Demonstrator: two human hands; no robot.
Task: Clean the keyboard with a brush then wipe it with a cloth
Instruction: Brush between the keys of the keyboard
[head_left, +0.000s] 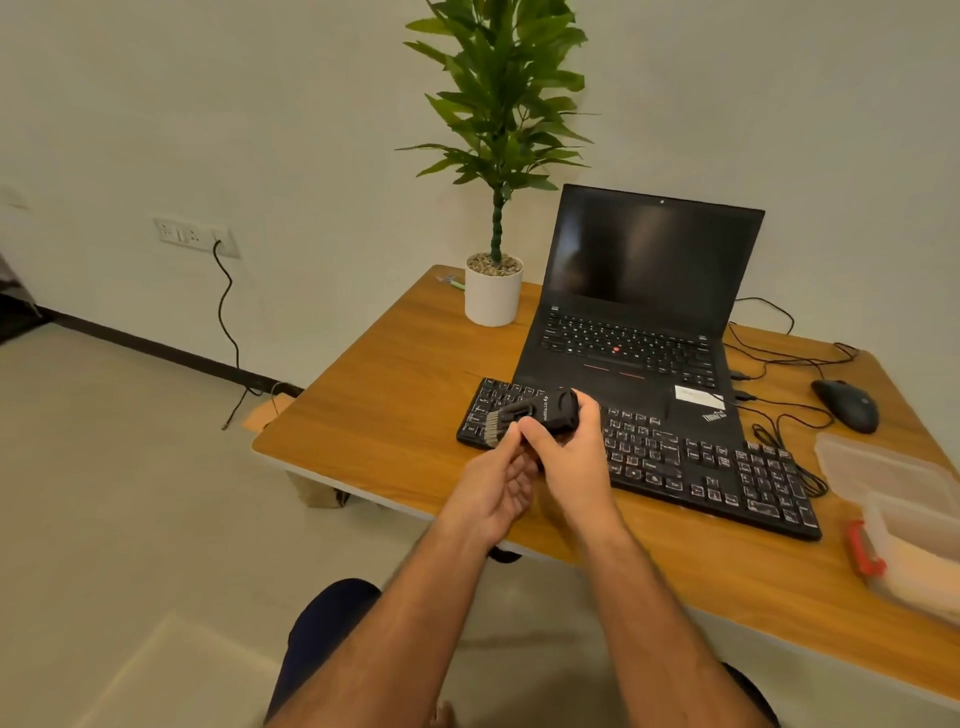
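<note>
The hands hide part of the keyboard; the frame's right edge crops the plastic containers.

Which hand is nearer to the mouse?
Right. The right hand holds the brush over the keyboard, on the mouse's side; the left hand sits beyond it, farther off.

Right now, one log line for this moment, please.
stage: brushing not started | right hand: grips brush | left hand: at bristles | keyboard: on desk
</note>
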